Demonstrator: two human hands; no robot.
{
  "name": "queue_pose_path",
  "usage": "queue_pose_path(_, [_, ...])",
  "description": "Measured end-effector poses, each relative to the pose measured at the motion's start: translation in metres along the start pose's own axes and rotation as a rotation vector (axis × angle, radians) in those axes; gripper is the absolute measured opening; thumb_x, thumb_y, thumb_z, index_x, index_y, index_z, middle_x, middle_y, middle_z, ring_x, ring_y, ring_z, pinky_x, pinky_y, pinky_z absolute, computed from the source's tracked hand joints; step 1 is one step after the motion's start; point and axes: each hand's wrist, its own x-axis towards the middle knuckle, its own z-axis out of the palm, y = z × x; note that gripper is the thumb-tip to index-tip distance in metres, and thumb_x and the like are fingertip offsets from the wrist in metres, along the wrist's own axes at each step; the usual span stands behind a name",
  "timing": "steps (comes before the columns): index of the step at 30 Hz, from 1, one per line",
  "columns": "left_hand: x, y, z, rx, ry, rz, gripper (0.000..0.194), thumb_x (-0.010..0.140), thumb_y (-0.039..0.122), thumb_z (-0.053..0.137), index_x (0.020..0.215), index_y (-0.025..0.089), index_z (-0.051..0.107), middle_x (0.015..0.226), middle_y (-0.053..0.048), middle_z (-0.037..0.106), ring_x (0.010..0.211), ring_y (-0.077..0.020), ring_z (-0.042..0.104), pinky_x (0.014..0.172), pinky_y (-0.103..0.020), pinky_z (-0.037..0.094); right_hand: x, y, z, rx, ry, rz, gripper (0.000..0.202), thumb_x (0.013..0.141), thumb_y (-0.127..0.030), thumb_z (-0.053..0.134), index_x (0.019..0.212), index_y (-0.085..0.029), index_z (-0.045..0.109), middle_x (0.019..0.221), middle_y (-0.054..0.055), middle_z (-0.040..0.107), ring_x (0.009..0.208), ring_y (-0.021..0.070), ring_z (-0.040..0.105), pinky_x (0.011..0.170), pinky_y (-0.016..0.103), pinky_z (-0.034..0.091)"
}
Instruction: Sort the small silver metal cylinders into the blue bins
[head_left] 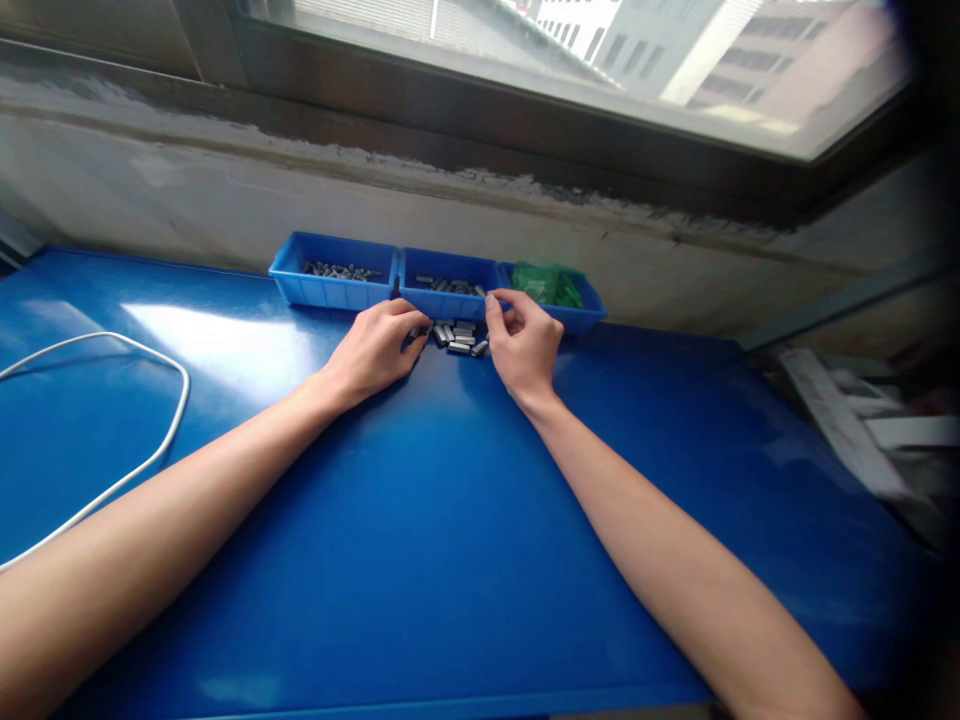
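Note:
My left hand [377, 345] rests on the blue table at the left of a small pile of silvery metal pieces [461, 338]. Its thumb and forefinger are curved and apart, with a dark piece showing in the gap. On the pile's other side is my right hand [527, 340], raised by the front wall of the middle blue bin [450, 303]. Thumb and forefinger are pinched there, and a small metal piece [481, 291] shows at their tips. The right hand's other fingers are curled and partly hidden. More short metal pieces lie inside that bin.
The left blue bin [334, 292] contains many small metal parts [341, 271]. Green plastic bags [546, 284] fill the right blue bin [589, 318]. A white cable [182, 400] loops across the table [450, 560] at left. Behind the bins are a wall and a window.

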Motion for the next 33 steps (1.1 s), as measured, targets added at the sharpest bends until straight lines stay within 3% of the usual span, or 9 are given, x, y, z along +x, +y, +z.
queue_pose_path(10, [0.0,0.0,0.0,-0.056,0.018,-0.04,0.026,0.09,0.024,0.059,0.11,0.019,0.075,0.089,-0.007,0.075,0.075,-0.0206,0.069,0.076,-0.031,0.052,0.0,-0.001,0.0,0.05,-0.001,-0.031,0.038,0.099,-0.052,0.054,0.094,-0.021,0.075,0.058,0.0,0.063,0.052,0.0168,0.06,0.057,0.03,0.046])
queue_pose_path(20, [0.005,0.008,-0.011,-0.254,0.223,-0.122,0.026,0.096,0.027,0.057,0.113,0.016,0.075,0.095,-0.006,0.078,0.077,-0.0162,0.069,0.078,-0.026,0.052,-0.001,-0.004,-0.001,0.066,-0.013,-0.054,0.036,0.099,-0.051,0.055,0.093,-0.021,0.075,0.058,0.0,0.063,0.052,0.0168,0.06,0.059,0.031,0.047])
queue_pose_path(24, [0.006,0.004,-0.011,-0.377,0.197,-0.137,0.03,0.102,0.031,0.049,0.115,0.016,0.072,0.098,-0.006,0.076,0.083,-0.0164,0.071,0.077,-0.025,0.051,-0.003,-0.006,-0.002,0.083,-0.06,-0.087,0.036,0.099,-0.05,0.055,0.095,-0.021,0.075,0.06,0.0,0.066,0.051,0.016,0.058,0.06,0.031,0.047])
queue_pose_path(27, [0.005,0.002,-0.009,-0.454,0.141,-0.162,0.032,0.105,0.034,0.046,0.122,0.018,0.067,0.084,-0.002,0.071,0.076,-0.0152,0.07,0.073,-0.024,0.05,-0.004,-0.007,-0.003,0.086,-0.099,-0.132,0.034,0.1,-0.047,0.055,0.096,-0.02,0.075,0.063,0.0,0.068,0.052,0.0153,0.059,0.061,0.03,0.047])
queue_pose_path(33, [0.005,0.0,-0.007,-0.539,0.092,-0.158,0.032,0.101,0.035,0.054,0.128,0.02,0.063,0.079,0.0,0.066,0.07,-0.0128,0.064,0.07,-0.022,0.05,-0.007,-0.01,-0.005,0.084,-0.176,-0.221,0.027,0.099,-0.04,0.058,0.102,-0.021,0.076,0.066,0.0,0.069,0.051,0.0137,0.057,0.062,0.028,0.048])
